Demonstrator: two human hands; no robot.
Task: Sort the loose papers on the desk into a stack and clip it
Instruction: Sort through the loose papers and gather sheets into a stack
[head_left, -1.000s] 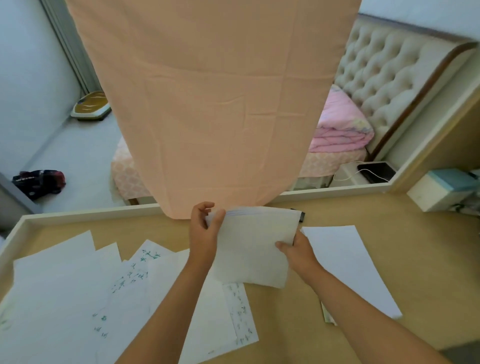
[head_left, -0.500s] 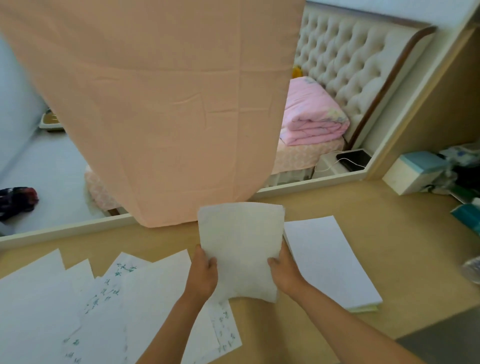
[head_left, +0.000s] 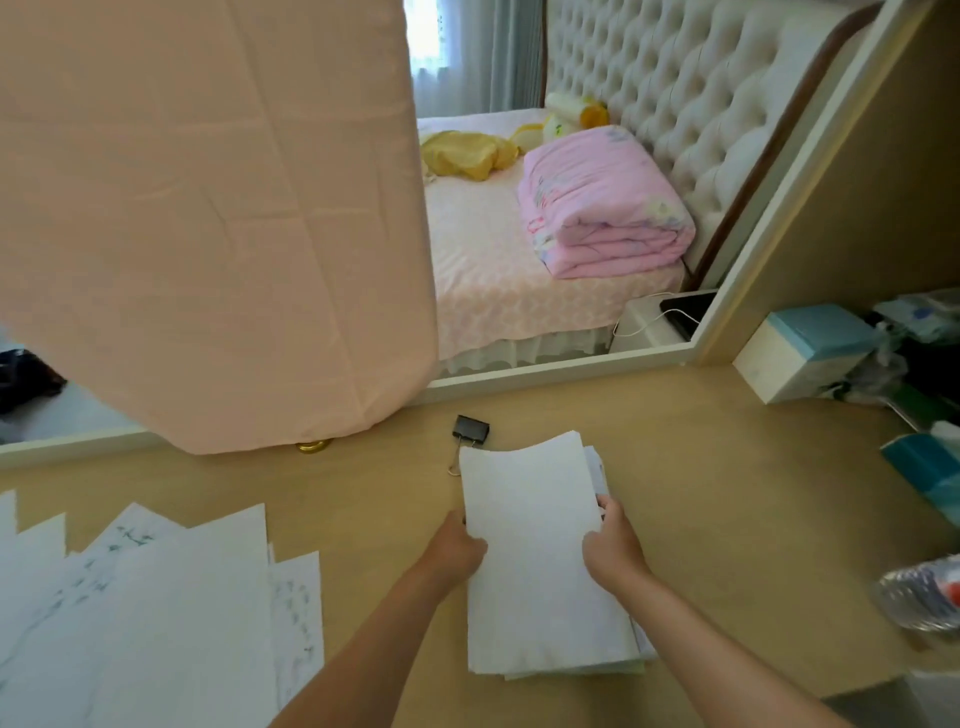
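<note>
- Head view shows a stack of white sheets lying on the surface in front of the person, its near end flat and its far end curling up a little.
- Left hand is clamped on the stack's left edge, fingers curled round it.
- Right hand is clamped on the right edge in the same way, so the two hands hold the pile from either side.
- Done so far, as I judge it: a good share of the sheets is gathered into one pile.
- Edges are not yet square. Lower sheets poke out along the right side and at the near end, so the pile needs tapping or nudging into line.
- Loose papers lie fanned and overlapping at the left of the surface, apart from the stack. Some carry handwriting. These are not yet gathered in.
- Binder clip, black, lies on the surface just beyond the stack's far left corner, with its wire handle just beside that corner. It is not on the paper, so clipping is not yet done.
- Left to do, in my reading: collect the fanned sheets, square the pile, then clip it.
</note>
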